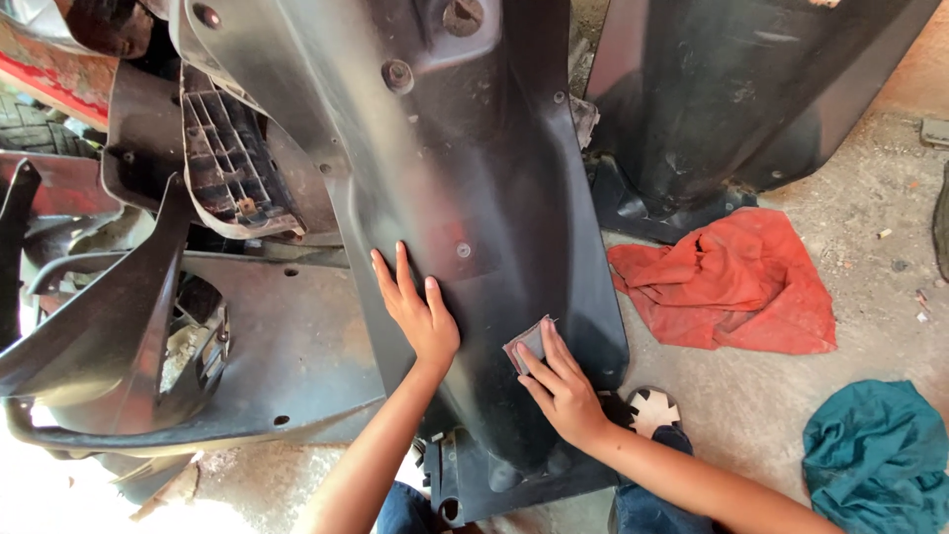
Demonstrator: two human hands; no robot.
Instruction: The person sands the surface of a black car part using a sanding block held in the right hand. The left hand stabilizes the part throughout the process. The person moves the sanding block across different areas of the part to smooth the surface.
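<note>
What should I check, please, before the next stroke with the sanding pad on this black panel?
1. Left hand flat on the panel, bracing it: ok.
2. Right hand fingers pressing the pad against the panel: ok.
3. Pad lying flat, not folded: cannot tell, mostly hidden under the fingers.
4. Panel's lower end resting steadily on the floor: cannot tell, hidden behind the arms.
5. Red rag and teal cloth lying clear of the panel: ok.

Red rag [732, 287] lies crumpled on concrete floor [751, 405], teal cloth [875, 455] near it at right. Second black panel [741, 89] stands behind; tyre [35, 124] far left.
</note>
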